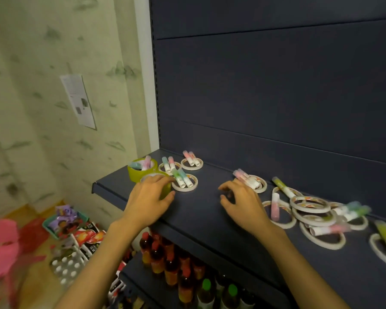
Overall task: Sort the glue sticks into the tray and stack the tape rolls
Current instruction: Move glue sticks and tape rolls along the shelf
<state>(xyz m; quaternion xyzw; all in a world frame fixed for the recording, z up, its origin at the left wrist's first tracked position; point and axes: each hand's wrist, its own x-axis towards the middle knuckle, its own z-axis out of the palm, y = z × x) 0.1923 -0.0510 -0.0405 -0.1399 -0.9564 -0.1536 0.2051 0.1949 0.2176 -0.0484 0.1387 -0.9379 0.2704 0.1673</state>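
Two light, stiff green tape rolls are probably best lifted by the rim, the left hand gripping one, the right hand loosely curled, empty.

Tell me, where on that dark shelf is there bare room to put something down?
Bare shelf lies between the two hands, left hand and right hand, running forward to the front edge. Another free strip runs along the back panel, right of the far tape ring. The right end, around the overlapping tape rings, is crowded.
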